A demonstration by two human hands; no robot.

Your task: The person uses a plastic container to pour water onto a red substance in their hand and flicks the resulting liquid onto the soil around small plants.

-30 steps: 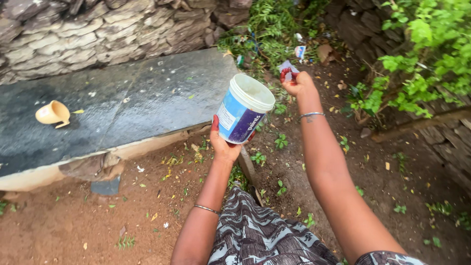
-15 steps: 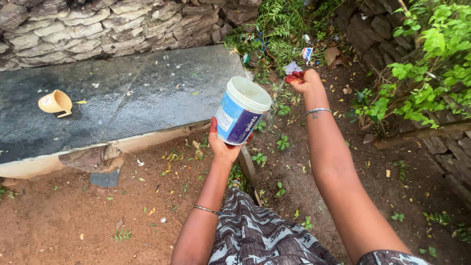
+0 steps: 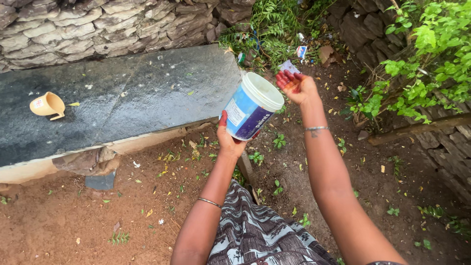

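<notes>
Left hand (image 3: 230,140) grasps tilted bucket (image 3: 252,105) — right hand (image 3: 294,86) spread, empty; mug (image 3: 46,105) on slab (image 3: 137,98).

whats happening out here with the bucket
A person crouched on bare soil holds a white and blue plastic bucket from below in the left hand, tilted toward the open right hand, which is raised beside its rim, fingers stained red. To the left lies a dark stone slab with a small tan cup tipped on its side. A stone wall and green plants surround them.
</notes>
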